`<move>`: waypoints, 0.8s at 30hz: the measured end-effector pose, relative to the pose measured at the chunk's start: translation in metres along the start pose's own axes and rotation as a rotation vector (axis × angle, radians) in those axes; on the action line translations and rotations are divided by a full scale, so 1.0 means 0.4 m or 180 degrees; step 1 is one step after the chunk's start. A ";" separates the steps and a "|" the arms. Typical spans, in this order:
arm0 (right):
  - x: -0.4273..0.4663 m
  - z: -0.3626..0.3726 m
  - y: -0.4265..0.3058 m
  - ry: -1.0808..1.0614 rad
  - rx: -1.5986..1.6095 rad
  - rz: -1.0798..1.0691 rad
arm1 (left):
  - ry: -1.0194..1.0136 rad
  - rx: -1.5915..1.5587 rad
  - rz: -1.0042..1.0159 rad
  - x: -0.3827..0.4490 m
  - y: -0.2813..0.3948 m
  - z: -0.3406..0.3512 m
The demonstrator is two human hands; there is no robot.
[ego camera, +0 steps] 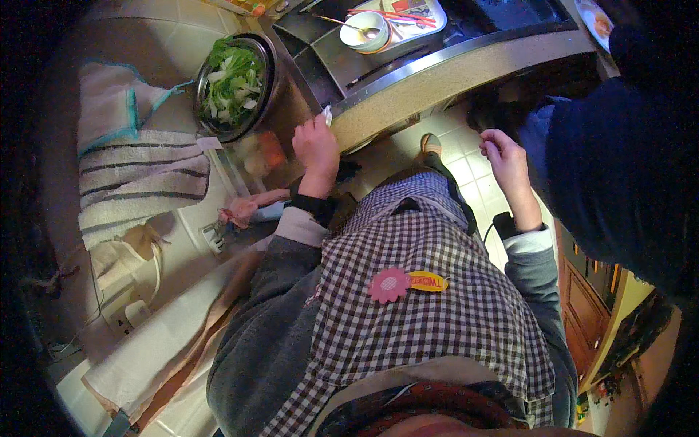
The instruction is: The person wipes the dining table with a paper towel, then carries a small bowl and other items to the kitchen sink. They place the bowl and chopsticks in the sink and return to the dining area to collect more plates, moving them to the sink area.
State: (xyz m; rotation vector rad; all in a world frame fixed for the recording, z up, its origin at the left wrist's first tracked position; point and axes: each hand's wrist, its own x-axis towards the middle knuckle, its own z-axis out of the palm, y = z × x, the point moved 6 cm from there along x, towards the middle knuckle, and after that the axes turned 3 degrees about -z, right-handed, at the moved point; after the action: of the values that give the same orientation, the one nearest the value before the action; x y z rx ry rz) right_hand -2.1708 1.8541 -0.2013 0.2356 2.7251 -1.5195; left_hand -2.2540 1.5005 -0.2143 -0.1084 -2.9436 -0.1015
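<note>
My left hand [317, 147] is at the near left corner of the sink's metal rim [382, 84]. Its fingers are closed on a small crumpled white piece [327, 116], which could be paper or cloth. To the left of that hand stands a metal bowl [267, 95] filled with chopped leafy greens [232, 82]. My right hand [507, 158] hangs above the tiled floor, its fingers curled towards the thumb. Whether anything small sits between those fingertips cannot be made out. In the sink, a white bowl [349, 37] with a spoon rests on a tray [437, 16] beside red chopsticks [404, 16].
A person in dark clothing [617, 180] stands close on my right. Left of me lie a striped towel [142, 169], a pale cloth with teal edging [106, 104] and a blurred clear package [262, 155]. Past the sink's right end, a plate [592, 19] holds food.
</note>
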 end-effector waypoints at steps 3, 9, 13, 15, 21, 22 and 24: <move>-0.008 -0.001 0.011 -0.0083 0.0048 0.0162 | -0.0352 -0.0271 -0.0209 -0.020 0.000 0.043; -0.001 0.009 -0.014 -0.0125 -0.0140 -0.0221 | -0.0138 -0.1240 0.0577 0.068 0.172 0.038; -0.021 0.002 -0.002 -0.0127 -0.0165 -0.0291 | -0.0426 -0.0948 0.0796 0.141 0.233 0.056; -0.048 -0.011 0.015 -0.0104 -0.0104 -0.0130 | -0.0508 -0.0742 0.0611 0.138 0.201 0.073; -0.197 -0.077 0.069 0.0139 -0.0180 0.0495 | -0.0535 -0.1515 -0.0976 0.098 -0.055 0.097; -0.229 -0.084 0.076 0.0237 -0.0324 0.0571 | -0.0275 -0.2069 -0.0997 0.092 -0.076 0.081; -0.296 -0.098 0.089 0.0238 -0.0451 0.0491 | -0.0309 -0.1633 -0.0780 0.074 -0.064 0.070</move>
State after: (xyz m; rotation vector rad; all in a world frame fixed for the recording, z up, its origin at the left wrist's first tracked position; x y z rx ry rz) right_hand -2.0464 1.8909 -0.2006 0.4959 2.7805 -1.2989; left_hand -2.2903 1.4793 -0.2376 0.1810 -2.9355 -0.9061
